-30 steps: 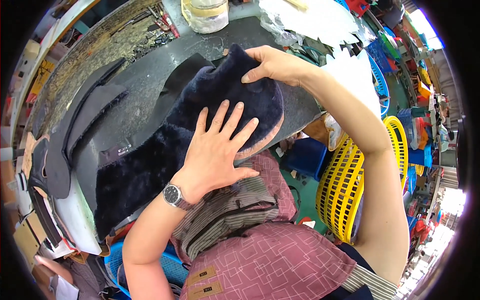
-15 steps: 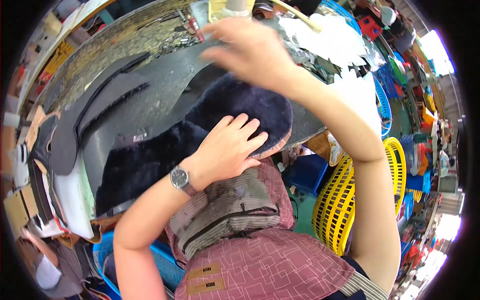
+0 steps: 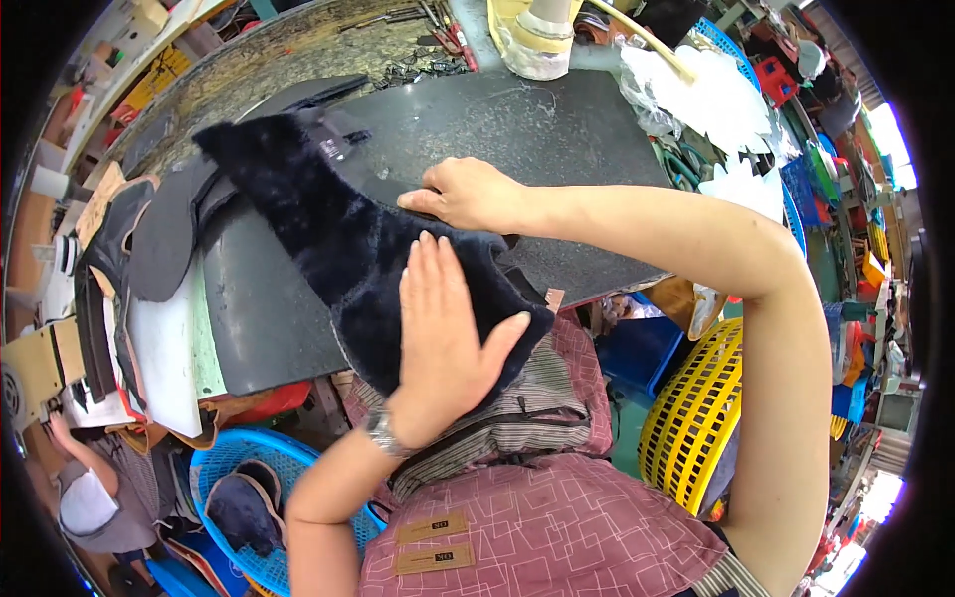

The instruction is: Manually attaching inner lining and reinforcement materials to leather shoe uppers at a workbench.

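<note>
A dark navy piece of plush fur (image 3: 288, 179) lies across the dark work board (image 3: 259, 328), its long end pointing to the far left. The near rounded end hangs over the board's front edge against my apron. My left hand (image 3: 438, 343) lies flat on the fur near this end, fingers together and stretched, thumb spread out. A watch band circles my left wrist. At the fur's far edge, my right hand (image 3: 468, 194) is closed, its fingers curled. Its fingertips are partly hidden, but it appears to pinch the edge.
Dark flat cut pieces (image 3: 169, 244) overlap the board's left side. A pale post (image 3: 542, 40) stands at the back, tools (image 3: 453, 35) beside it. White scraps (image 3: 696, 95) lie far right. A yellow basket (image 3: 686, 428) and a blue basket (image 3: 234, 448) stand below. Another person (image 3: 95, 497) is at lower left.
The fur has turned, its long end swinging from the near left to the far left. My right hand has come down to its far edge. My left hand has moved nearer and flattened.
</note>
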